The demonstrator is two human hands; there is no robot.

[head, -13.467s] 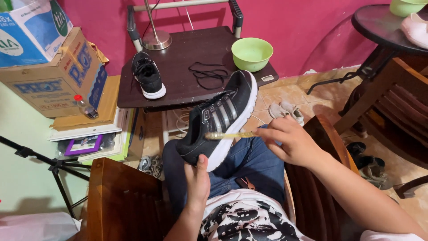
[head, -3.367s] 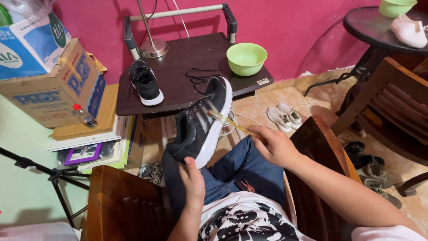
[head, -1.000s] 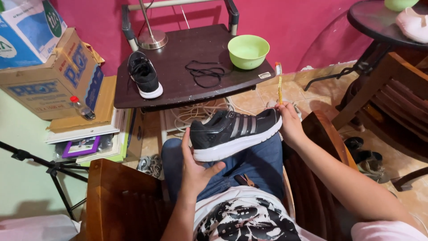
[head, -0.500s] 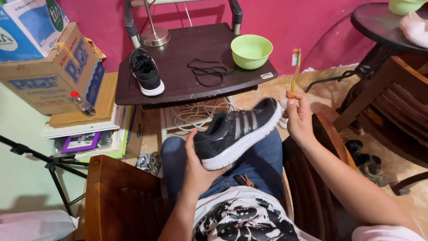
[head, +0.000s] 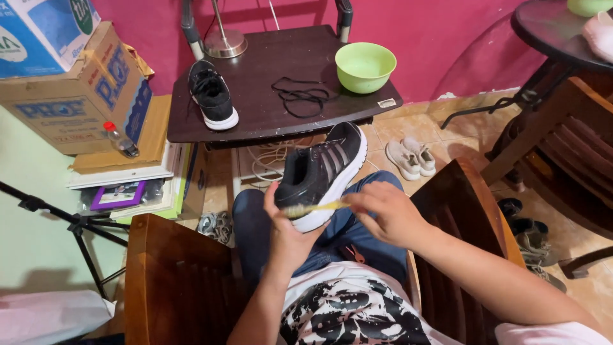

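Note:
My left hand (head: 286,233) holds a black sneaker (head: 322,171) with grey stripes and a white sole from below, tilted over my lap. My right hand (head: 386,213) grips a yellow toothbrush (head: 314,207), its bristle end against the sneaker's heel by the sole. The matching black sneaker (head: 212,96) stands on the dark wooden table (head: 268,115) ahead, next to loose black laces (head: 302,97) and a green bowl (head: 365,66).
Cardboard boxes (head: 70,83) and stacked books are at the left, with a small bottle (head: 119,140). Wooden chairs (head: 172,275) flank me. Small beige shoes (head: 412,157) lie on the tiled floor. A round dark table (head: 555,38) is at the right; a tripod leg (head: 57,214) at lower left.
My right hand brought the toothbrush down from upright beside the shoe to the sneaker's heel. My left hand tilted the sneaker, toe pointing further away.

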